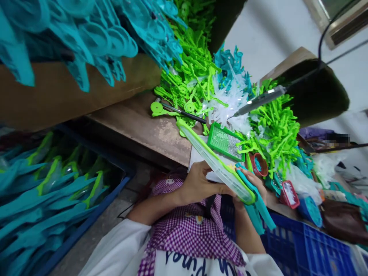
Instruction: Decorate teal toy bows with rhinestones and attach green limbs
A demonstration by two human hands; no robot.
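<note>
Many teal-and-lime plastic pieces (51, 195) fill a blue plastic crate (96, 216), well left of and lower than the green rectangular plastic tray (220, 136) (landmark). Brown cardboard box (140, 76), left of the tray and higher, heaped with teal plastic parts (97, 38). Brown worn tabletop (163, 132) runs left from the tray; black rod-shaped tool (189, 115) lies just left of it, lime-green plastic parts (189, 80) piled behind. Left hand (198, 184), near side of tray: thumb and fingers clamped on a long lime-edged plastic piece with translucent panel (221, 168), held tilted in front of the tray. Tray contains tiny silvery bits, mostly its right part; white translucent plastic strips (227, 99) heaped behind it, grey pen-shaped tool (258, 101) on a cord above them. Right hand (258, 184), tray's near right, against the piece's teal arms; partly hidden, cannot tell if fingers are closed on it. Right of tray: red round bowl (265, 167), second lime-green heap (276, 130), then red rectangular container (283, 199), blue round bowl (304, 212), brown bag (342, 214).
</note>
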